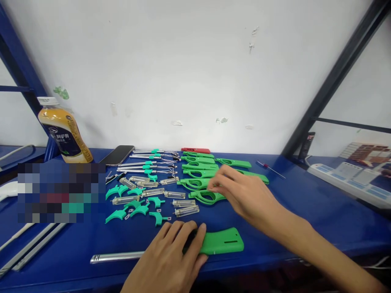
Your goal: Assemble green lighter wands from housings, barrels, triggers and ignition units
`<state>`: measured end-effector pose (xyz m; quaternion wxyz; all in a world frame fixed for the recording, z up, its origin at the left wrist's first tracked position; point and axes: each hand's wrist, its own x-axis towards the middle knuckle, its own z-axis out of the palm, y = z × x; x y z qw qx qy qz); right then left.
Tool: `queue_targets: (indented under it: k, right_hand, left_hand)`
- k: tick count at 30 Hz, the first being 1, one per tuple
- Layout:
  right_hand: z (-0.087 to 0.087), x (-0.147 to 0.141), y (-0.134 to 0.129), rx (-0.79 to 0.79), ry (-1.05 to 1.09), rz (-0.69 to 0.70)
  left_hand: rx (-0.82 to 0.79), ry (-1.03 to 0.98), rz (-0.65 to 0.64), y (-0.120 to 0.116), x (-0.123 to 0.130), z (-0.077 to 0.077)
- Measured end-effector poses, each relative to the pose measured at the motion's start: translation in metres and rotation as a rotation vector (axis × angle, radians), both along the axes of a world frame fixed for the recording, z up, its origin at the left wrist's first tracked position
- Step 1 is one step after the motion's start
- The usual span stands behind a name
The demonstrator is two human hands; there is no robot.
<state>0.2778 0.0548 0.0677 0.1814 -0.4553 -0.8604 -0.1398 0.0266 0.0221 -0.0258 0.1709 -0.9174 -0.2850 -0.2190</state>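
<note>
My left hand (171, 256) lies over a long-nosed lighter (224, 241) near the table's front edge, its fingers curled round the trigger area. The lighter's green handle points right, and its silver tube runs out to the left. Above the green lighter handle shells (195, 174), my right hand (238, 189) is closed, thumb and fingertips together. It partly covers two of these shells; whatever it pinches is hidden. Left of the shells lie several clear fuel tanks (175, 195), teal triggers (140, 209) and silver rods with wires (146, 167).
A drink bottle (65, 134) and a phone (118, 155) stand and lie at the back left. A red handle shell (195, 150) is by the wall. One small screwdriver (270, 168) lies right. Long metal tubes (36, 248) rest at left, beside a blurred patch. Blue posts flank the blue table (290, 219).
</note>
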Motion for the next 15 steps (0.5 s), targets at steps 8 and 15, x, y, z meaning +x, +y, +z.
queue_targets:
  k: [8, 15]
  right_hand:
    - [-0.057, 0.034, -0.067, -0.240, 0.704, -0.271]
    - [-0.079, 0.021, -0.063, -0.265, 0.862, -0.271]
  left_hand:
    - [0.043, 0.014, 0.006, 0.001, 0.000, 0.004]
    - [0.075, 0.005, 0.013, 0.001, -0.001, 0.004]
